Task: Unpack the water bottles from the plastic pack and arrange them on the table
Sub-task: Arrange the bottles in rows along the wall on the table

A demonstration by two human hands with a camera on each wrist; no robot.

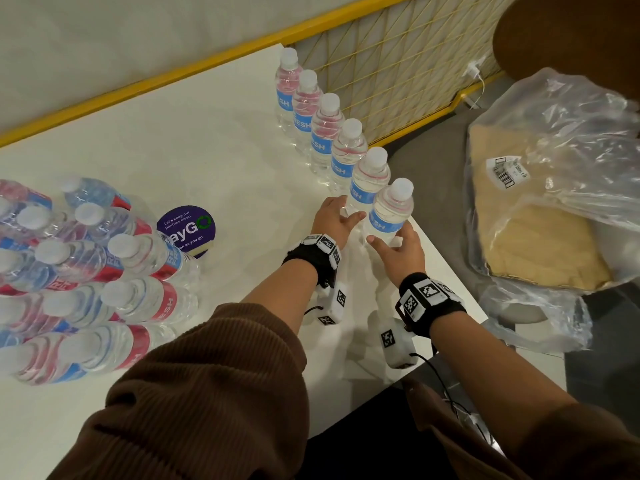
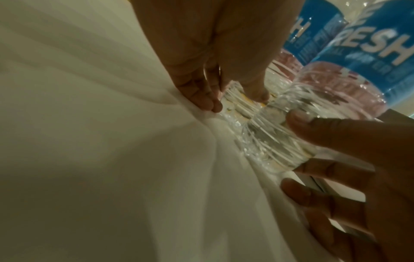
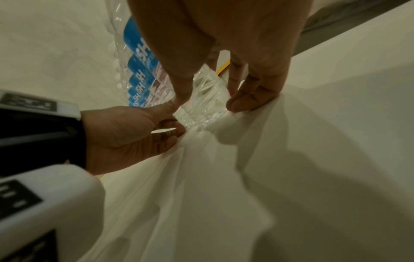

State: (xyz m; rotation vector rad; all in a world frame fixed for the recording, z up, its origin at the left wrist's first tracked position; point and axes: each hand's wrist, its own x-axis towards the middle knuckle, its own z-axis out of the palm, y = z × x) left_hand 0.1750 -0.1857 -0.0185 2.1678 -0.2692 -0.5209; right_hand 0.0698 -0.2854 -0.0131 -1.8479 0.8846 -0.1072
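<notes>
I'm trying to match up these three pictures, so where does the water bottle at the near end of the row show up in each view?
Head: the near bottle stands right of centre, last in the row.
Left wrist: the near bottle is right of centre, its blue label at top right.
Right wrist: the near bottle is at the centre, between the thumb and fingers of the right hand.
Shared landmark: the left hand next to its base shows in all three.

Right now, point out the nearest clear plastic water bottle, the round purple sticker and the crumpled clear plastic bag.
nearest water bottle [image 1: 381,221]: head view, blue label.
round purple sticker [image 1: 188,225]: head view, printed centre.
crumpled plastic bag [image 1: 568,112]: head view, upper film.
</notes>
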